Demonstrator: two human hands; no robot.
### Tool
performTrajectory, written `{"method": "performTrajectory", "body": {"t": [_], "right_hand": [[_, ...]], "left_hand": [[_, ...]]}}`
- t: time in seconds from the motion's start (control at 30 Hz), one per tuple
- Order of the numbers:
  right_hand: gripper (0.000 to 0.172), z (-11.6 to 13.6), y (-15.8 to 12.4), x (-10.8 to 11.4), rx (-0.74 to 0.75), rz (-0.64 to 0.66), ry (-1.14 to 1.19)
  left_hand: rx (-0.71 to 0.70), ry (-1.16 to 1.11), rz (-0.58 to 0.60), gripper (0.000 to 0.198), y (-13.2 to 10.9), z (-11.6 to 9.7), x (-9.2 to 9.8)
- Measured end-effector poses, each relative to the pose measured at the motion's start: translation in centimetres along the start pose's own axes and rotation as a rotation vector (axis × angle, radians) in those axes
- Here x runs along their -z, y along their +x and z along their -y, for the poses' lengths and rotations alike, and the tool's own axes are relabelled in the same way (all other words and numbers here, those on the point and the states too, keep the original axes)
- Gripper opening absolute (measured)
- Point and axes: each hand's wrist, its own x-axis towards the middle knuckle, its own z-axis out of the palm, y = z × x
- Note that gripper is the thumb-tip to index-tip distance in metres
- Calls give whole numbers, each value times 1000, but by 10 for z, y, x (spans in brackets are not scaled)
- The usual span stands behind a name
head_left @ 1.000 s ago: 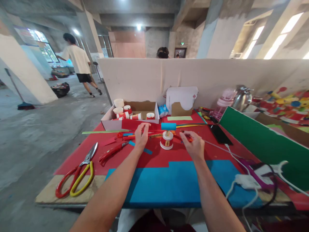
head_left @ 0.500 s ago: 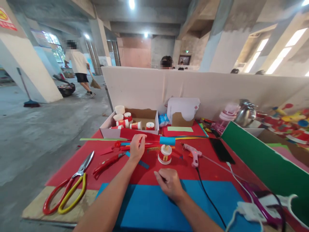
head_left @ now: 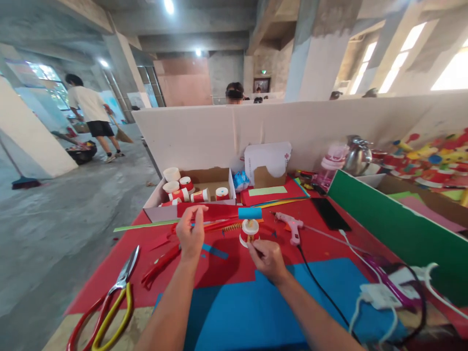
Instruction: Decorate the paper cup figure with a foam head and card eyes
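The right hand [head_left: 268, 257] is at a cup [head_left: 249, 230] (red-banded, upright).

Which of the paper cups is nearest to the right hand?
The paper cup under the blue roll, directly before the right hand; the cups in the cardboard box are farther back.

One left hand [head_left: 190, 231] and one right hand [head_left: 269, 258] were shown, two in all. One desk [head_left: 142, 319] carried one cup model [head_left: 250, 227], one blue tube [head_left: 250, 213], one glue gun [head_left: 292, 224], one pair of shears [head_left: 124, 279] and one phone [head_left: 331, 213]. Seven visible cups [head_left: 222, 194] occupied the leftmost box [head_left: 212, 178]. Two brooms [head_left: 25, 183], one metal jug [head_left: 356, 158] and one pink bottle [head_left: 332, 163] were also counted.
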Motion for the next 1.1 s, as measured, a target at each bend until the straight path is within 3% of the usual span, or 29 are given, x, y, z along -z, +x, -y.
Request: {"method": "performTrajectory", "body": {"t": [0.07,0.17,0.23,0.3,0.4,0.53,0.83,1.1], "right_hand": [[40,-1,-1,-1,-8,13,9],[37,-1,-4,-5,33,50,17],[37,0,-6,-7,64,94,20],[39,1,-7,-7,75,134,20],[41,3,-9,-6,64,161,9],[40,4,-11,-4,51,161,16],[42,7,-13,-1,35,232,36],[40,6,-13,-3,43,268,28]], "left_hand": [[-5,47,126,23,8,-2,20],[-51,198,608,19,1,1,44],[-79,320,883,17,-15,4,49],[-116,478,995,18,-36,5,43],[-168,751,994,18,-61,1,25],[-210,949,982,22,-69,-7,5],[-229,967,959,26,-67,-9,1],[-312,993,1107,22,-52,-11,-3]]}}
